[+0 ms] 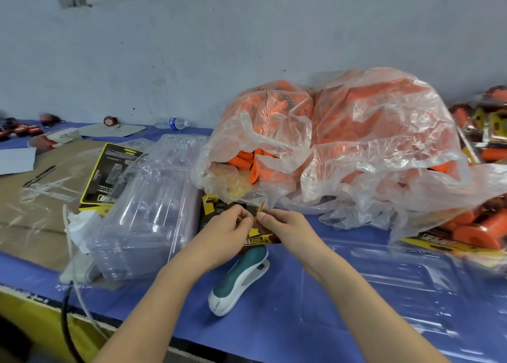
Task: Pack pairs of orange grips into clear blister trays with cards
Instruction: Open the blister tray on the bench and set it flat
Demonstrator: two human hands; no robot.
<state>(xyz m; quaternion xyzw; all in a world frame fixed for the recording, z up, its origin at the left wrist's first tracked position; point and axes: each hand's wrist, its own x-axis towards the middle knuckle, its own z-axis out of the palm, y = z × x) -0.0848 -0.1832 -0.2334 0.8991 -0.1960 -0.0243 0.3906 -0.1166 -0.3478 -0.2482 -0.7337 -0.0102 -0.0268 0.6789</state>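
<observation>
A big clear plastic bag [370, 132] full of orange grips [244, 161] lies at the middle of the blue table. In front of it rests a pile of black and yellow cards [212, 207]. My left hand [226, 232] and my right hand [286, 225] meet over that pile, and both pinch the top corner of one card [260, 211], which is lifted slightly. A stack of clear blister trays [148, 211] stands to the left. One open clear tray [397, 286] lies flat at the right.
A teal and white stapler [238, 277] lies under my wrists. More cards [105, 173] sit behind the tray stack on brown cardboard. Packed grip sets [474, 228] pile up at the right. A water bottle [175, 123] lies by the wall.
</observation>
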